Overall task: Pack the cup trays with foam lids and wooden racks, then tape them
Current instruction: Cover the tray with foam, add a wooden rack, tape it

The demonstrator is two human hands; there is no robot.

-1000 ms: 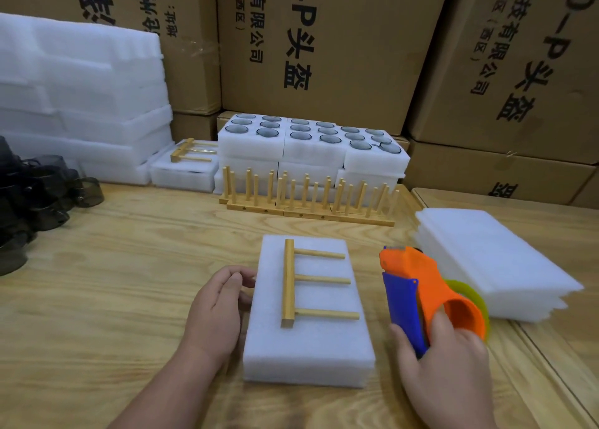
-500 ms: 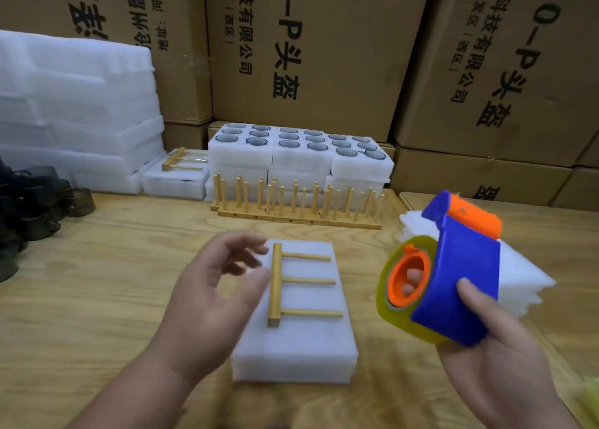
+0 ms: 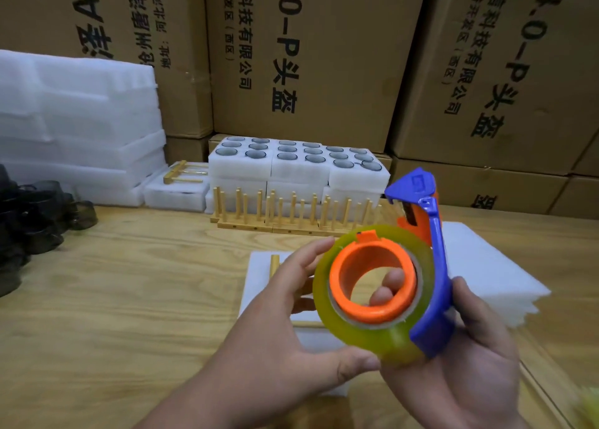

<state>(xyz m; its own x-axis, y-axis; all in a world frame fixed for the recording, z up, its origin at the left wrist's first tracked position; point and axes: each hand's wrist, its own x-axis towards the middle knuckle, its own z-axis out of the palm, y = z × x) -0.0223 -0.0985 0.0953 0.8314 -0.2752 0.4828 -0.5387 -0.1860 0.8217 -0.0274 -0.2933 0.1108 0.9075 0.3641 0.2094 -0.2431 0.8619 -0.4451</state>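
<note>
1. Holding the tape dispenser (image 3: 431,266) up in front of the camera, the right hand (image 3: 466,373) cups its blue body from below, thumb curled over the blue edge, two fingertips showing through the orange hub.
2. The left hand (image 3: 278,331) pinches the yellowish tape roll (image 3: 363,331) mounted on that hub: thumb on the roll's lower edge, fingers curled over its upper left rim.
3. Beneath the hands, on the wooden worktop (image 3: 129,299), lies the foam-lidded tray (image 3: 256,273), mostly hidden; a wooden rack (image 3: 275,265) rests on top of its lid, only its upper end and one peg showing.
4. To the right of the tray, a stack of flat foam lids (image 3: 486,266) sits on the worktop, partly behind the dispenser.
5. At the back of the worktop, open cup trays (image 3: 298,166) stand stacked, dark cup mouths visible in their foam cells.
6. Just in front of them, a row of upright wooden racks (image 3: 291,211) stands with pegs pointing up.
7. Left of the cup trays, a closed foam package (image 3: 176,195) carries another rack on top.
8. Further left: a tall stack of foam (image 3: 77,121) and a heap of dark cups (image 3: 29,218).
9. Cardboard boxes (image 3: 308,56) with printed characters form the backdrop.
</note>
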